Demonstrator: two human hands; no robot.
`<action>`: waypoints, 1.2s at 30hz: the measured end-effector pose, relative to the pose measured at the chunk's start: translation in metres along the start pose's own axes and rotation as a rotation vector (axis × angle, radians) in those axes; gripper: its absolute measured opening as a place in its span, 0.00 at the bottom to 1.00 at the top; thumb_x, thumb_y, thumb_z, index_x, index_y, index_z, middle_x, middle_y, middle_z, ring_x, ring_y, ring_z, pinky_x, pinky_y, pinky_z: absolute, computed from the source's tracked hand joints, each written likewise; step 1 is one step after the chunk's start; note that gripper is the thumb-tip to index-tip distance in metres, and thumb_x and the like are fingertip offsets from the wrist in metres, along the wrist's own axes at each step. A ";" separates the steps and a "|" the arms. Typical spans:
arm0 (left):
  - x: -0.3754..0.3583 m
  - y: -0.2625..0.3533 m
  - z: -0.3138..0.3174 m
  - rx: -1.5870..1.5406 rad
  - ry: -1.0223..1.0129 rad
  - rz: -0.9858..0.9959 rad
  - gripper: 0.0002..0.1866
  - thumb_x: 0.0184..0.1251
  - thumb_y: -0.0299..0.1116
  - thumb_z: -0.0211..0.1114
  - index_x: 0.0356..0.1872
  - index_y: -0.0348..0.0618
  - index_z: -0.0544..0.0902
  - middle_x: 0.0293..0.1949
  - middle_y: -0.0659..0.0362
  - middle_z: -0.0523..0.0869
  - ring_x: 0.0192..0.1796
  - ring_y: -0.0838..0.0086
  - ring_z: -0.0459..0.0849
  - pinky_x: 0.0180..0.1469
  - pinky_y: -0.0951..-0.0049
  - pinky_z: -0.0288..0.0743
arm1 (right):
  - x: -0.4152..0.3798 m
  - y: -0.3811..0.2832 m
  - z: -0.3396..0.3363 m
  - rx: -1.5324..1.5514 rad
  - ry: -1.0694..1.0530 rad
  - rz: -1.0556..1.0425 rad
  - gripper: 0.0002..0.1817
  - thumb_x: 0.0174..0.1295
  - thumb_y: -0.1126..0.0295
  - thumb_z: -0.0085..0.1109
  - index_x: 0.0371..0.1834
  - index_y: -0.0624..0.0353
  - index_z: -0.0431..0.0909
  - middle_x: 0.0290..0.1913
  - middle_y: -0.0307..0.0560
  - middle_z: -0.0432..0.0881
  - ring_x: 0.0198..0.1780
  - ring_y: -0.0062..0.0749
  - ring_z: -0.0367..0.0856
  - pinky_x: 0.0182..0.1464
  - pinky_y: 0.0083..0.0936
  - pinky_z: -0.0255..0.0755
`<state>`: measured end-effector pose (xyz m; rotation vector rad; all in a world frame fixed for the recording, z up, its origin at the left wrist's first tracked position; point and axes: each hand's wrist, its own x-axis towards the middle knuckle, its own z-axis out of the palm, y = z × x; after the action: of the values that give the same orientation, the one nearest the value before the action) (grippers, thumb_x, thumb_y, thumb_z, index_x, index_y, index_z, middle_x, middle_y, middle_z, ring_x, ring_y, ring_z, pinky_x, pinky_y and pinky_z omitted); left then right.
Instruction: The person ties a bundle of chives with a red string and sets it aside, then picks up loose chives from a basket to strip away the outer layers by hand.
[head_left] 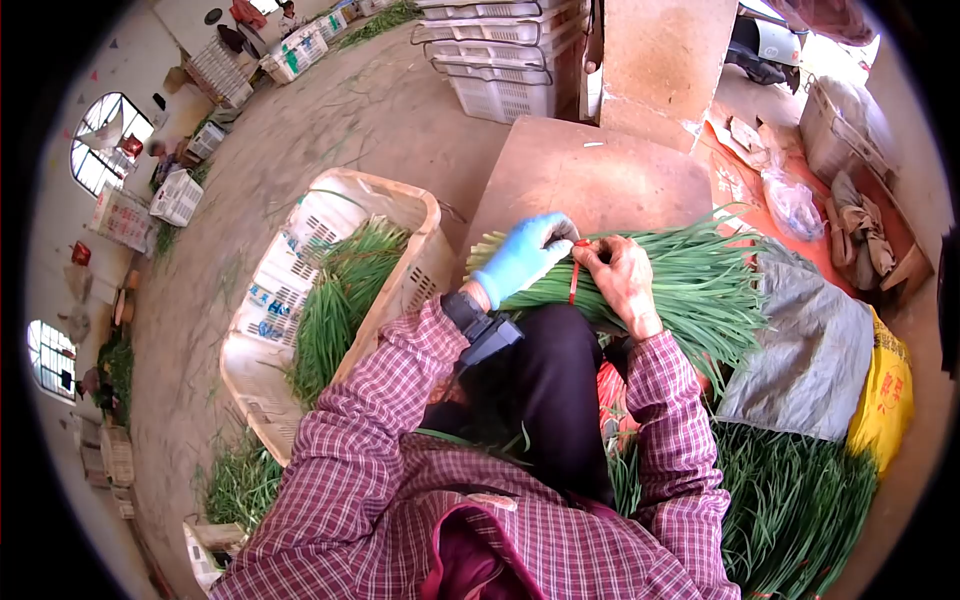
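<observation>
Pinching the band (573, 284) round the bunch (690, 285), left hand (524, 256) and right hand (627, 278) are seemingly fastening it (loose leaves (345, 290) are waiting).

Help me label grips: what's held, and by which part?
The left hand and right hand pinch the top of the red tie around the bunch of chive-like greens.

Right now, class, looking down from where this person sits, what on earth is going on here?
A person is handling a large bunch of long green stalks. The gloved left hand and bare right hand meet at a red band around it. To the left, a pale crate holds more greens; others lie at lower right, beside a grey sheet.
</observation>
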<state>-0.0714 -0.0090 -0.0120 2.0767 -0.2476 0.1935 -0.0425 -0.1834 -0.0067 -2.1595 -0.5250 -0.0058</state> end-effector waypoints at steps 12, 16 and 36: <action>-0.007 0.006 0.001 0.073 -0.021 0.013 0.07 0.64 0.22 0.58 0.42 0.34 0.79 0.38 0.56 0.83 0.42 0.77 0.80 0.47 0.75 0.74 | -0.004 0.005 0.004 -0.009 0.039 -0.019 0.16 0.53 0.57 0.65 0.24 0.61 0.82 0.24 0.50 0.81 0.34 0.46 0.77 0.40 0.40 0.69; -0.016 0.008 -0.006 -0.005 -0.089 0.031 0.11 0.61 0.27 0.64 0.45 0.36 0.78 0.47 0.51 0.82 0.50 0.67 0.82 0.53 0.71 0.74 | -0.010 0.004 0.006 -0.041 0.144 -0.157 0.14 0.53 0.59 0.66 0.24 0.59 0.82 0.25 0.47 0.79 0.33 0.44 0.76 0.42 0.37 0.67; -0.022 0.008 -0.003 0.203 -0.074 0.153 0.22 0.48 0.32 0.74 0.46 0.40 0.78 0.48 0.51 0.81 0.54 0.56 0.79 0.56 0.63 0.72 | -0.014 -0.002 0.006 -0.163 0.184 -0.203 0.08 0.55 0.60 0.64 0.28 0.51 0.84 0.31 0.42 0.80 0.41 0.39 0.75 0.57 0.40 0.60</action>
<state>-0.0947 -0.0080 -0.0095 2.2699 -0.4488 0.2437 -0.0571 -0.1833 -0.0116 -2.2253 -0.6528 -0.3665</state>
